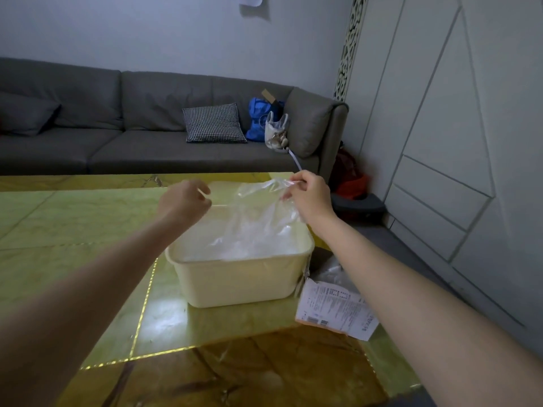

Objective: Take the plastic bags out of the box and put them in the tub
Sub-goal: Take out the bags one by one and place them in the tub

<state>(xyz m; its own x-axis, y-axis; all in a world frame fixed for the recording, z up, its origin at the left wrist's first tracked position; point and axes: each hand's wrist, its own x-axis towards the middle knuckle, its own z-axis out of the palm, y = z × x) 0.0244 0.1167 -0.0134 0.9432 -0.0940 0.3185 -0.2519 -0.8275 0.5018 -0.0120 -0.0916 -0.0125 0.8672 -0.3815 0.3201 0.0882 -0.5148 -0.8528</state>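
Here, centre frame: both hands above cream tub [241, 277] on counter [88, 218]. Right hand [308, 195] pinches clear plastic bag [264, 212], draping into tub. Left hand [185, 199] curled, pinching bag's other edge. Box [332, 306] lower right, beside tub.

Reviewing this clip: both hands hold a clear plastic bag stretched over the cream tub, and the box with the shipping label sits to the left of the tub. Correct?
Not quite. In the head view the box lies to the right of the tub, at the table edge. The rest stands: the left hand and right hand hold the clear plastic bag over the tub.
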